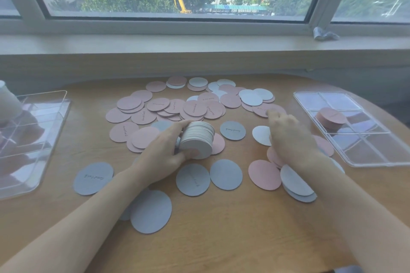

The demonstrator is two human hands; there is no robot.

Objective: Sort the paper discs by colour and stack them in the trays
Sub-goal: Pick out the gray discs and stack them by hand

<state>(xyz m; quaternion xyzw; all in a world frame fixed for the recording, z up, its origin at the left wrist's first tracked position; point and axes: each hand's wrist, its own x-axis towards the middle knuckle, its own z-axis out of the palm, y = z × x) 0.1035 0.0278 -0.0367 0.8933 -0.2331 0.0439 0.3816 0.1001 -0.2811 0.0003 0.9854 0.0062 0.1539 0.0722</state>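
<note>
Grip: left hand (164,153) clasps a stack of grey discs (197,139) on its edge, thumb below, fingers over the top; right hand (288,135) is blurred, reaching over the loose discs — I cannot tell whether it holds anything.
Table (221,239): wooden, strewn with pink discs (195,107) far side, grey discs (193,179) nearer.
Right tray (377,157): clear, divided — a pink stack (331,117) sits in one middle compartment.
Left tray (33,139): clear, at the table's left edge.
</note>
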